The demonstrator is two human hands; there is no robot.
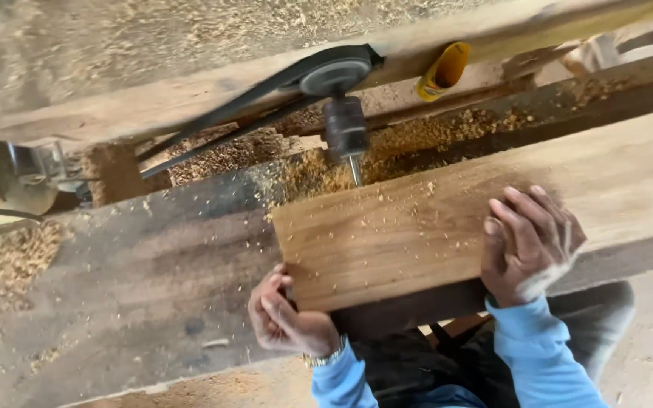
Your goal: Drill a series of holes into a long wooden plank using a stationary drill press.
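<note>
On the sawdusty bench, both hands press a plank against the drill bit.

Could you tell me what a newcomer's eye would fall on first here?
Probably the wooden plank at centre, with the left hand gripping its near corner and the right hand pressed flat on top. Just beyond its far edge, a belt-driven drill bit meets the wood amid heaped sawdust.
</note>
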